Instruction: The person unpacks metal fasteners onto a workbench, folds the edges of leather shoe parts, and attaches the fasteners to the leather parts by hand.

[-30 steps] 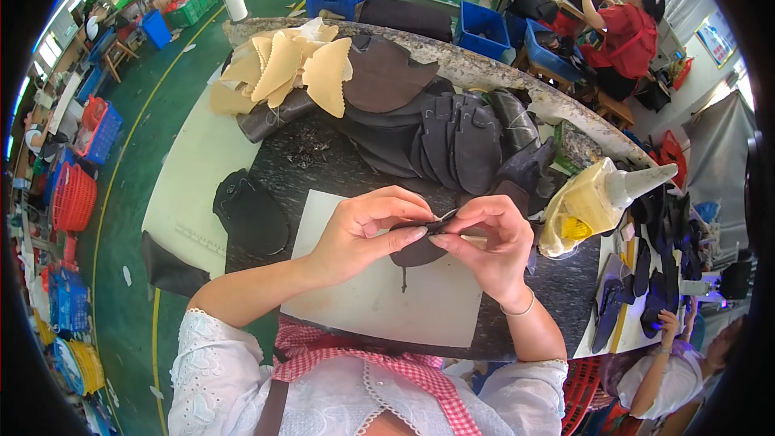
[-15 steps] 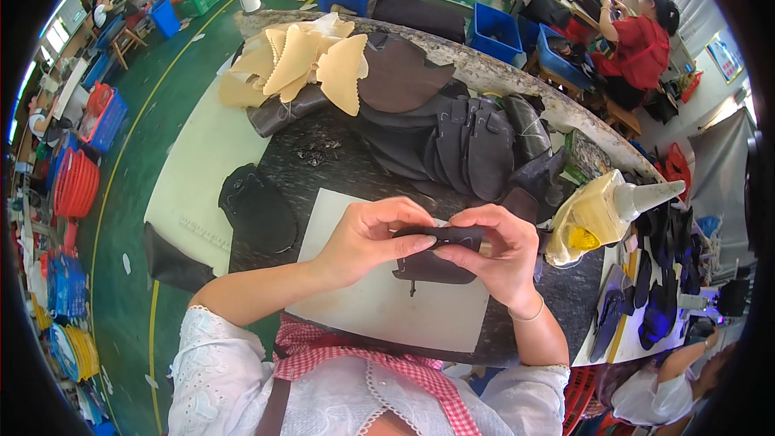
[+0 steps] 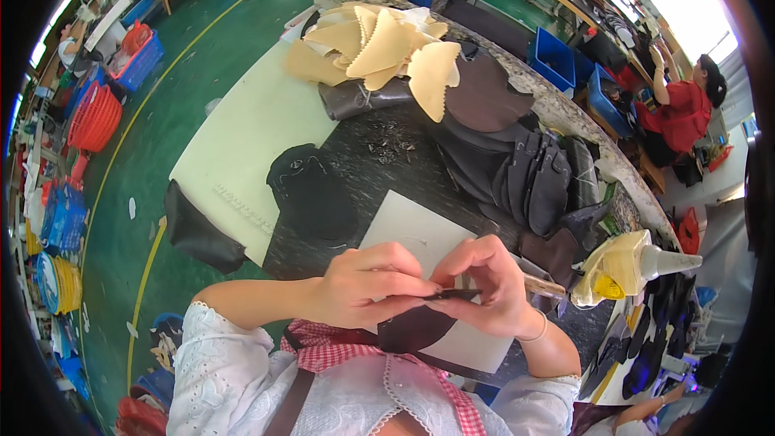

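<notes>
My left hand [image 3: 375, 284] and my right hand [image 3: 494, 289] are close together over a white board [image 3: 395, 230], low in the view. Between them they pinch a dark leather piece [image 3: 413, 329]. Its upper edge is folded and held by the fingertips of both hands, while the rest hangs down toward my body. What the fingertips cover at the fold is hidden. Beside my right hand lies a slim tool with a brown handle [image 3: 545, 285]. A separate black leather piece [image 3: 311, 194] with pale markings lies flat to the left of the board.
Stacked black leather pieces [image 3: 529, 178] and a brown one [image 3: 488, 93] lie beyond the board. Beige jagged-edged pieces [image 3: 379, 44] are heaped farther back. Small dark bits [image 3: 387, 145] lie scattered. A yellowish squeeze bottle [image 3: 617, 270] tilts at the right. A co-worker [image 3: 682, 113] sits at the far right.
The view has turned, so the table's things appear farther right. Both hands have come nearer my body. The leather piece has tilted, its broad part now hanging toward me; the brown-handled tool has come into sight.
</notes>
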`<action>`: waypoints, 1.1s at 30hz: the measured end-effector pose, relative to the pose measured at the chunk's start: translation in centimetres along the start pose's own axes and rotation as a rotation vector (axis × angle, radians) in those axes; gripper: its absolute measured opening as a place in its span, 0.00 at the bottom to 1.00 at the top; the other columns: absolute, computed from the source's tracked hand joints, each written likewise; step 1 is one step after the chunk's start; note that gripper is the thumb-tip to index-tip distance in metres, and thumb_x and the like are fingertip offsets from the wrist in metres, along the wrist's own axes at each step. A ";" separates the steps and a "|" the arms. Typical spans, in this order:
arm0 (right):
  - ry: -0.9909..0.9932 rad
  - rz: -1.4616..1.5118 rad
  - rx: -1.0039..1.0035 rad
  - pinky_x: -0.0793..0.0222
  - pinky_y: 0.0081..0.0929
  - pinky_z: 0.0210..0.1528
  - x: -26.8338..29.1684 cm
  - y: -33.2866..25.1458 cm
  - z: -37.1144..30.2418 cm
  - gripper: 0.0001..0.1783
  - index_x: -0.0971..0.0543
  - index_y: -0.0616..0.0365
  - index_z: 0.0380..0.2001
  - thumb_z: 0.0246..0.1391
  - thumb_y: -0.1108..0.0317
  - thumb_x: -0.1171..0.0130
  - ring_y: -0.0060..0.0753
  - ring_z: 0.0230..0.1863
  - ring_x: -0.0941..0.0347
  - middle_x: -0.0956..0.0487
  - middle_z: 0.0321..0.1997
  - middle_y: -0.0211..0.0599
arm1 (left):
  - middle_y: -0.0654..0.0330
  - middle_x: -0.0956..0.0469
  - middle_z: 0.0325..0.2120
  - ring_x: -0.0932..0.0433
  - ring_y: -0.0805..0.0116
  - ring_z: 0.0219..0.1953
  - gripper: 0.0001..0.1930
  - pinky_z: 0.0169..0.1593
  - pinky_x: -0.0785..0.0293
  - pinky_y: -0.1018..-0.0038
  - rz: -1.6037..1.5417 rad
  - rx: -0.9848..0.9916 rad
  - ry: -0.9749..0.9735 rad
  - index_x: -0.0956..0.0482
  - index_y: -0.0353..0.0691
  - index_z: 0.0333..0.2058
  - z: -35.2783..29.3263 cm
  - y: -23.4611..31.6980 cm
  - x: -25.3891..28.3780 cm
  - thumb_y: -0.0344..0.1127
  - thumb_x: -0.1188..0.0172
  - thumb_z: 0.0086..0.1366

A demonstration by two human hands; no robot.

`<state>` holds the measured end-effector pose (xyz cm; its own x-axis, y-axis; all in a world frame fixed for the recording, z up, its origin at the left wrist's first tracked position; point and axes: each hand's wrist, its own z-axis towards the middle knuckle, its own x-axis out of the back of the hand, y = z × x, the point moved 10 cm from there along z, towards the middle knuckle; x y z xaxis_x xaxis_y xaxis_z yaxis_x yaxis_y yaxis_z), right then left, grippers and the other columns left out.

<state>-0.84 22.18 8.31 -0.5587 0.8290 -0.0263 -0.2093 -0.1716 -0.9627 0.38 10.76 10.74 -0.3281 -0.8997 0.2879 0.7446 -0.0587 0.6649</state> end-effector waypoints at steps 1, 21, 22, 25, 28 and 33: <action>0.045 -0.023 0.002 0.29 0.23 0.39 0.2 0.7 0.4 0.21 0.29 0.60 0.41 0.42 0.81 0.33 0.25 0.37 0.25 0.24 0.39 0.35 | 0.61 0.26 0.31 0.24 0.71 0.27 0.14 0.24 0.29 0.78 0.056 0.070 0.007 0.19 0.38 0.35 -0.5 -0.6 0.9 0.23 0.32 0.46; 0.177 -0.328 -0.147 0.30 0.21 0.33 6.0 8.0 9.3 0.05 0.22 0.60 0.25 0.44 0.76 0.34 0.23 0.30 0.27 0.24 0.32 0.32 | 0.58 0.23 0.34 0.24 0.71 0.34 0.07 0.40 0.29 0.78 -0.031 0.640 0.020 0.22 0.33 0.38 -1.8 -12.5 5.2 0.27 0.44 0.62; 0.159 -0.315 -0.002 0.29 0.22 0.35 4.7 5.9 8.9 0.06 0.23 0.59 0.26 0.44 0.78 0.34 0.24 0.34 0.26 0.24 0.35 0.33 | 0.59 0.23 0.32 0.24 0.74 0.33 0.08 0.39 0.29 0.79 -0.128 0.646 0.008 0.23 0.32 0.39 -1.7 -13.1 3.8 0.28 0.46 0.64; 0.249 -0.197 0.064 0.29 0.24 0.40 3.3 3.7 6.0 0.06 0.25 0.61 0.28 0.48 0.78 0.37 0.26 0.39 0.26 0.25 0.39 0.36 | 0.58 0.22 0.31 0.23 0.73 0.33 0.08 0.39 0.28 0.78 -0.395 0.697 0.014 0.23 0.30 0.40 -1.0 -11.3 1.1 0.27 0.49 0.66; 0.302 -0.304 0.137 0.28 0.24 0.40 3.9 1.7 3.2 0.07 0.23 0.62 0.33 0.49 0.78 0.37 0.27 0.39 0.26 0.24 0.39 0.35 | 0.56 0.21 0.30 0.23 0.71 0.32 0.09 0.39 0.27 0.76 -0.536 0.673 0.006 0.23 0.29 0.41 -1.4 -11.2 -1.7 0.27 0.49 0.66; 0.290 -0.735 0.403 0.28 0.31 0.41 3.7 -4.3 -1.8 0.10 0.22 0.59 0.35 0.46 0.77 0.39 0.37 0.39 0.26 0.24 0.39 0.37 | 0.55 0.21 0.28 0.21 0.69 0.30 0.10 0.39 0.25 0.74 -0.652 0.664 -0.047 0.23 0.28 0.42 -0.2 -8.6 -5.6 0.26 0.48 0.65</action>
<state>-0.55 26.98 11.86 0.0418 0.8964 0.4412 -0.7327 0.3278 -0.5964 -4.03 16.21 3.25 -0.5987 -0.7567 -0.2627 -0.0750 -0.2736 0.9589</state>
